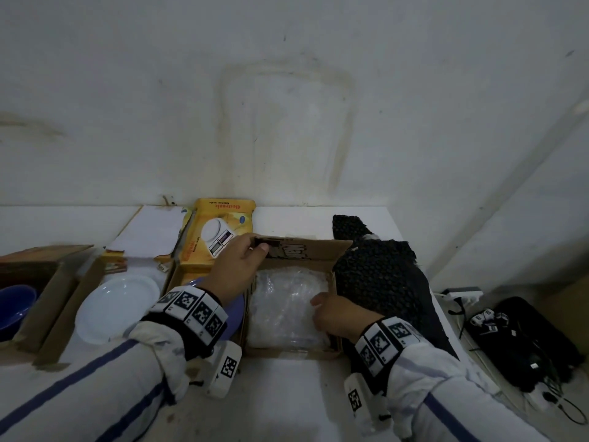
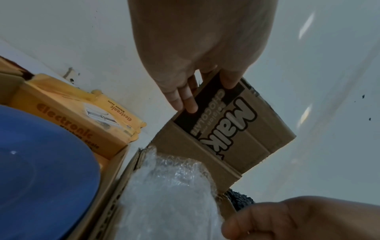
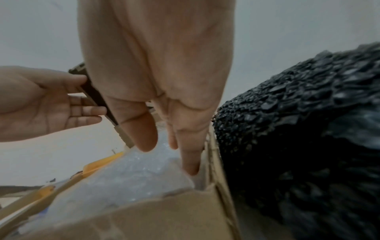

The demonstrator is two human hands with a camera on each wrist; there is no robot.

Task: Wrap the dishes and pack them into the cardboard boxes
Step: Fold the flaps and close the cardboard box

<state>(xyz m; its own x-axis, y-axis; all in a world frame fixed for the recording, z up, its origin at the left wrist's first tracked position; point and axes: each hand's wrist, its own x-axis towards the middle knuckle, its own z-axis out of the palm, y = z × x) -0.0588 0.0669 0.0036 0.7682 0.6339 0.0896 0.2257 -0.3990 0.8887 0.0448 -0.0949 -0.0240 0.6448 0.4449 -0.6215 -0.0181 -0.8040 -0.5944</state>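
Note:
A small brown cardboard box (image 1: 337,341) stands open at the table's middle. Inside lies a dish bundled in clear bubble wrap (image 1: 287,307), which fills most of the box. My left hand (image 1: 258,247) pinches the box's far flap (image 2: 246,138), thumb on the printed side and fingers behind it. My right hand (image 1: 316,305) reaches into the box at its right wall. Its straight fingers (image 3: 191,165) press down between the bubble wrap (image 3: 127,178) and the cardboard.
A blue plate (image 2: 41,170) lies in a box just left, with a yellow kitchen-scale carton (image 1: 220,237) behind it. Further left are a white plate (image 1: 118,311) and a blue bowl (image 1: 16,307). A black bubble-wrap roll (image 1: 382,275) presses against the box's right side. Cables (image 1: 516,339) lie far right.

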